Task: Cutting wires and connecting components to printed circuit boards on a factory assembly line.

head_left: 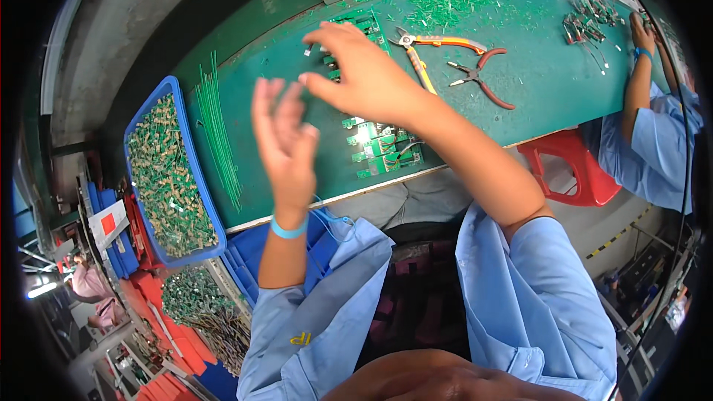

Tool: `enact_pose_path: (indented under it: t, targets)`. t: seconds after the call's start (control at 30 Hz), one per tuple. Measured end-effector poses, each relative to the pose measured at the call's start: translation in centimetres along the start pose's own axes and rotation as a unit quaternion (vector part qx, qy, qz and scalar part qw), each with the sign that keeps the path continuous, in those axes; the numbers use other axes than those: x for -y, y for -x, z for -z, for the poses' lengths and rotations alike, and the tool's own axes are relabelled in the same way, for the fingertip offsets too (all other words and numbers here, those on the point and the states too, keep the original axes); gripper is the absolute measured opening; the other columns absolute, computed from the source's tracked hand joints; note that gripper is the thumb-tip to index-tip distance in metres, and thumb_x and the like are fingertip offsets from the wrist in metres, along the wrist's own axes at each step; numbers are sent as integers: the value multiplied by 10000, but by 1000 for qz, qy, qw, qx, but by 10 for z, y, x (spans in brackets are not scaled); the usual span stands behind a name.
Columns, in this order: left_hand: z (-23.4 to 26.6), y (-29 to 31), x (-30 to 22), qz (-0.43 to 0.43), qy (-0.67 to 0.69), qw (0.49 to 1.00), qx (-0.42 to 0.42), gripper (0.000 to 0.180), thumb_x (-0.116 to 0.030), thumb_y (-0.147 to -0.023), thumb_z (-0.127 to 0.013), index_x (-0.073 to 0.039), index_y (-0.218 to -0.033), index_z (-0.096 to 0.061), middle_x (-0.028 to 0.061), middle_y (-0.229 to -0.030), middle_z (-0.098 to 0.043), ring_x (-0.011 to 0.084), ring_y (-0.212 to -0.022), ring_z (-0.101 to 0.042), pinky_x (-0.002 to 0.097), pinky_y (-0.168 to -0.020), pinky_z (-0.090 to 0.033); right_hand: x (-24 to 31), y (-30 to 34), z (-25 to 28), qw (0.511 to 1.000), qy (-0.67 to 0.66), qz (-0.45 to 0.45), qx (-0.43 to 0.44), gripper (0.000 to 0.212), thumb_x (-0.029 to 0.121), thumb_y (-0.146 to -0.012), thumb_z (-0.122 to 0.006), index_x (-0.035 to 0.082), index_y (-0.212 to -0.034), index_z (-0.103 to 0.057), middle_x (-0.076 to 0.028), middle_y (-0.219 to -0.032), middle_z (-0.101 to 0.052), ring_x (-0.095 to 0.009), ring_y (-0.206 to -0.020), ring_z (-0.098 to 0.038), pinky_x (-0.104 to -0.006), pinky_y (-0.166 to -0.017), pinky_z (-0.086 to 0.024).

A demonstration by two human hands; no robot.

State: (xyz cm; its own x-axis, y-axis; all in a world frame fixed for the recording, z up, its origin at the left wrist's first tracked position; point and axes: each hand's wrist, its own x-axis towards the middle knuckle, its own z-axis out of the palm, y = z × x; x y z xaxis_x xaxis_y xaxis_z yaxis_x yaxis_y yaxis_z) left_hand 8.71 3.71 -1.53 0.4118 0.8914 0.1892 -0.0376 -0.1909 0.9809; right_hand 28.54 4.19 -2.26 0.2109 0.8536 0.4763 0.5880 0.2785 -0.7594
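My right hand (364, 74) reaches over a row of small green circuit boards (382, 152). Its thumb and index finger stand well apart, with a tiny white piece (307, 50) close to the index fingertip; whether it touches is unclear. Just left of it, my left hand (286, 145) is raised above the table, smeared by motion. Its fingers look spread and hold nothing I can see. A blue band (289, 227) with a cord circles the left wrist. The right hand and forearm hide part of the board row.
Orange-handled cutters (427, 52) and red-handled pliers (483, 78) lie right of my hand. Thin green strips (215, 134) lie left, beside a blue bin (214, 215) of small parts. Green scraps (453, 4) cover the back. A co-worker's hand (642, 33) is at far right.
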Motion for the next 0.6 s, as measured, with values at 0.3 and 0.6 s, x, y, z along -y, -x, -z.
enact_pose_path:
  t: [0.3, 0.6]
  targets:
    - [-60, -130, -20, -117, -368, 879, 281, 666, -288, -1103, -577, 61, -1652, -433, 265, -1762, -374, 440, -1610, -390, 596, -1325, -275, 12, 35, -40, 954, 193, 183, 134, 206, 181, -944, -690, 30, -1046, -784, -212, -1022, -791, -377, -999, -744, -450, -950, -562]
    - [-54, -117, 46, -141, -482, 841, 200, 907, -580, -1103, -533, 132, -1647, -394, 292, -1798, -292, 453, -1709, -163, 709, -1336, -104, 27, 49, 135, 991, 86, -44, 88, 304, 126, -946, -807, 52, -1238, -762, -93, -1176, -786, -236, -914, -695, -363, -832, -558]
